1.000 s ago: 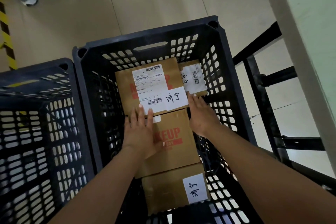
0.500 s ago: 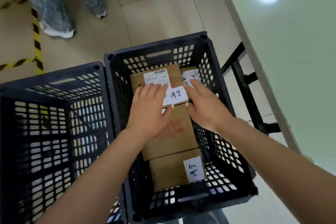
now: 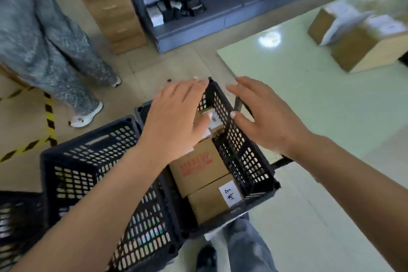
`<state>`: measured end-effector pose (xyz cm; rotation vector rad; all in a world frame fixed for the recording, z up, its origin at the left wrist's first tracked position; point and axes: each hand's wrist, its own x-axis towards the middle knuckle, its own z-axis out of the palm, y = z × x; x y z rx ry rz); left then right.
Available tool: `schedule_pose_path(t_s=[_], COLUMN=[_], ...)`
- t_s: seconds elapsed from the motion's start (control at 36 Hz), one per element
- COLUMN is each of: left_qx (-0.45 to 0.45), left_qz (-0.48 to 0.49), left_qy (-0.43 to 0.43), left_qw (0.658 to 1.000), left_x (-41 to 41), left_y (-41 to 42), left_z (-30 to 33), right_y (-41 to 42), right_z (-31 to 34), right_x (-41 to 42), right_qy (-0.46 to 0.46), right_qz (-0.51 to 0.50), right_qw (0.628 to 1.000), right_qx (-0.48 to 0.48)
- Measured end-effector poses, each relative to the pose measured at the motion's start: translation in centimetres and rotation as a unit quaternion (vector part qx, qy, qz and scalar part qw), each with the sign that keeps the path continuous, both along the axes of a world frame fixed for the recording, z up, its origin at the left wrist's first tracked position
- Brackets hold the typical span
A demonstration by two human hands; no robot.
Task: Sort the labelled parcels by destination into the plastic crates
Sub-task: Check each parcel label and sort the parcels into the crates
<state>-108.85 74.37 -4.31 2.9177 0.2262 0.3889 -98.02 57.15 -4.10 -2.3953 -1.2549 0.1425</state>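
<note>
Fingers of my left hand [image 3: 176,115] and right hand [image 3: 262,117] were spread wide, holding nothing, above the black crate [image 3: 249,161] of labelled cardboard parcels [image 3: 198,168].

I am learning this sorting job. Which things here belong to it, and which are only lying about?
For the job:
- crate with parcels
- empty crate
- labelled parcel
- parcels on the table

Lying about:
- shelf
- wooden drawers
- floor tape
</note>
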Motion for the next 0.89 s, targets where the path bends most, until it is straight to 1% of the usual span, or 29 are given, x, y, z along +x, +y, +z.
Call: schedule_pose_path(t_s=[0.11, 0.25, 0.44, 0.56, 0.67, 0.78, 0.89], left_qx=[0.011, 0.017, 0.020, 0.015, 0.025, 0.028, 0.031], left_qz=[-0.045, -0.127, -0.210, -0.232, -0.246, -0.267, -0.282], left_qy=[-0.047, -0.130, -0.188, -0.190, -0.202, -0.216, -0.185], left_qw=[0.998, 0.983, 0.959, 0.954, 0.948, 0.939, 0.941], left_x=[2.0, 5.4, 9.4, 12.0, 15.5, 19.1, 22.7], left_y=[-3.3, -9.8, -19.9, -25.4, -31.1, -37.8, -44.5], left_z=[8.3, 17.8, 27.4, 31.7, 34.6, 35.6, 35.6], right_y=[-4.2, -12.1, -23.8, -30.6, -37.8, -44.9, -51.1], right_z=[8.1, 19.0, 29.2, 32.6, 35.0, 35.9, 36.4], right_x=[-0.6, -0.2, 1.1, 2.6, 5.2, 7.9, 10.5], right_qy=[-0.046, -0.127, -0.191, -0.218, -0.245, -0.261, -0.257], right_qz=[-0.042, -0.100, -0.181, -0.210, -0.227, -0.240, -0.249], right_qw=[0.998, 0.986, 0.963, 0.952, 0.942, 0.935, 0.934], right_qx=[0.024, 0.036, 0.058, 0.053, 0.034, 0.015, -0.008])
